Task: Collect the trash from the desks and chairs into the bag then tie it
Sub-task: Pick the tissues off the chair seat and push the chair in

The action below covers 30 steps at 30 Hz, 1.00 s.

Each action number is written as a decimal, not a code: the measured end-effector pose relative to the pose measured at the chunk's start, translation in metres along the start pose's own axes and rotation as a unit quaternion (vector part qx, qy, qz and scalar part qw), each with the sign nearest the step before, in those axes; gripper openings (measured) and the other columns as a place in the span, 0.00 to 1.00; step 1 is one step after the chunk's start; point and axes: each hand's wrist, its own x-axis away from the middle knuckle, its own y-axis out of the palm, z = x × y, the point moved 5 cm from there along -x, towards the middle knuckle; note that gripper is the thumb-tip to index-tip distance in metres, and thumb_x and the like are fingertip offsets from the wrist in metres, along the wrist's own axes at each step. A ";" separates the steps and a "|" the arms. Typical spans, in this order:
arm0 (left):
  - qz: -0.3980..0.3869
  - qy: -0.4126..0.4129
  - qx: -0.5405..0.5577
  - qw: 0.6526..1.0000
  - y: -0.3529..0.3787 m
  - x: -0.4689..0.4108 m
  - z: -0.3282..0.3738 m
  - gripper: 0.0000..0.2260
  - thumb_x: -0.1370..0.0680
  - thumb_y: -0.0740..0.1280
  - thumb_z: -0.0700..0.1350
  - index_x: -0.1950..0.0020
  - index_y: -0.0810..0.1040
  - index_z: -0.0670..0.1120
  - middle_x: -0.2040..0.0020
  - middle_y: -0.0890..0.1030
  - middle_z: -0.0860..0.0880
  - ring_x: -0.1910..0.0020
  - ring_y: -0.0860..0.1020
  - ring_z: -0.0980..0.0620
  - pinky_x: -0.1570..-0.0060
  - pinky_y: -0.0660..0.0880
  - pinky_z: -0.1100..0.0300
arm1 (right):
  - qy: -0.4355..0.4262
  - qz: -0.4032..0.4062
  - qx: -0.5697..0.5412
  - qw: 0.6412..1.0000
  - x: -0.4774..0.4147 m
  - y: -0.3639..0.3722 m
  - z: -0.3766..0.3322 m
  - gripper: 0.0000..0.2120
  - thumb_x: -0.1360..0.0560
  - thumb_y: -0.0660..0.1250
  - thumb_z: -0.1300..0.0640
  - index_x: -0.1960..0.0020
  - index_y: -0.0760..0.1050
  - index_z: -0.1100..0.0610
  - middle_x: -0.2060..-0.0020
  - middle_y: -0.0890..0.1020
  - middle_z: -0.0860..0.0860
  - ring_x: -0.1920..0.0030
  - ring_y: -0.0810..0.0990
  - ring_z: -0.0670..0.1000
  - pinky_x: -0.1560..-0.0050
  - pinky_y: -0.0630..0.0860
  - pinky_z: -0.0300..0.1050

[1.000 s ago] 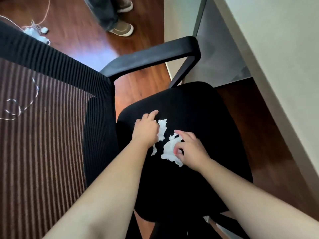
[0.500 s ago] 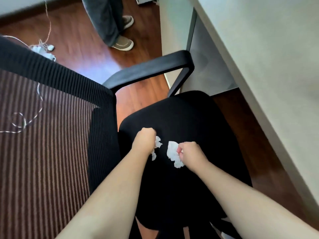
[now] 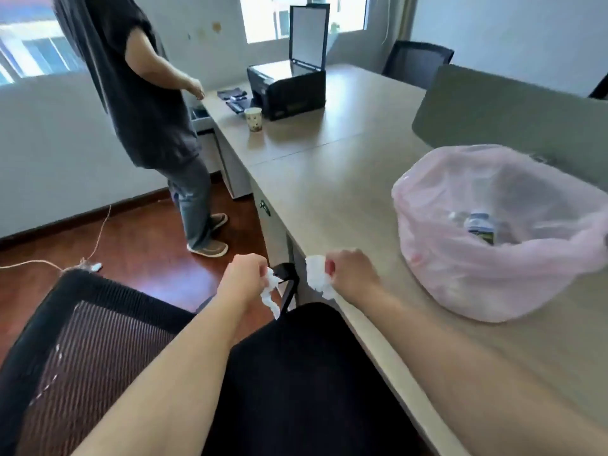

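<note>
Desk (image 3: 329,166) ran along the right, black chair (image 3: 296,373) pulled beside it. Pink bag (image 3: 460,274) sat open on the desk. Left hand (image 3: 245,278) fisted around a tissue strip (image 3: 271,297); right hand (image 3: 350,274) clenched a tissue wad (image 3: 316,271), near the desk edge.

No text can be read anywhere (the bottle label (image 3: 481,225) blurs).
</note>
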 end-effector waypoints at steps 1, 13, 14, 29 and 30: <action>0.021 0.018 0.019 0.999 -0.014 -0.003 0.024 0.11 0.29 0.64 0.34 0.69 0.70 0.46 0.65 0.74 0.48 0.62 0.75 0.43 0.65 0.68 0.58 | -0.005 0.045 -0.002 0.999 0.003 -0.033 0.007 0.09 0.30 0.61 0.65 0.58 0.78 0.54 0.55 0.84 0.56 0.52 0.80 0.58 0.54 0.73 0.45; 0.143 0.217 0.146 0.955 -0.038 -0.009 0.312 0.13 0.25 0.61 0.36 0.46 0.82 0.42 0.50 0.84 0.42 0.49 0.79 0.41 0.50 0.73 0.56 | 0.093 0.331 -0.004 0.939 0.065 -0.250 0.172 0.11 0.27 0.60 0.67 0.53 0.82 0.62 0.54 0.84 0.60 0.51 0.80 0.60 0.49 0.73 0.45; 0.135 0.224 0.149 0.954 -0.030 -0.010 0.324 0.14 0.25 0.60 0.36 0.45 0.82 0.42 0.49 0.84 0.42 0.48 0.79 0.42 0.48 0.73 0.56 | 0.102 0.315 0.010 0.944 0.064 -0.248 0.183 0.12 0.27 0.60 0.67 0.52 0.82 0.60 0.52 0.83 0.59 0.49 0.80 0.60 0.48 0.73 0.45; 0.059 0.247 -0.008 0.967 -0.007 -0.002 0.331 0.11 0.23 0.62 0.47 0.43 0.78 0.55 0.41 0.79 0.54 0.39 0.73 0.49 0.48 0.70 0.57 | 0.114 0.277 0.078 0.951 0.084 -0.238 0.187 0.16 0.30 0.59 0.67 0.56 0.82 0.53 0.51 0.83 0.51 0.45 0.75 0.55 0.44 0.63 0.45; 0.059 0.250 -0.009 0.966 -0.015 0.002 0.324 0.11 0.23 0.62 0.47 0.43 0.78 0.55 0.40 0.79 0.55 0.40 0.73 0.49 0.49 0.70 0.57 | 0.103 0.294 0.069 0.948 0.090 -0.236 0.175 0.15 0.30 0.58 0.67 0.56 0.82 0.54 0.51 0.83 0.50 0.45 0.75 0.55 0.44 0.64 0.46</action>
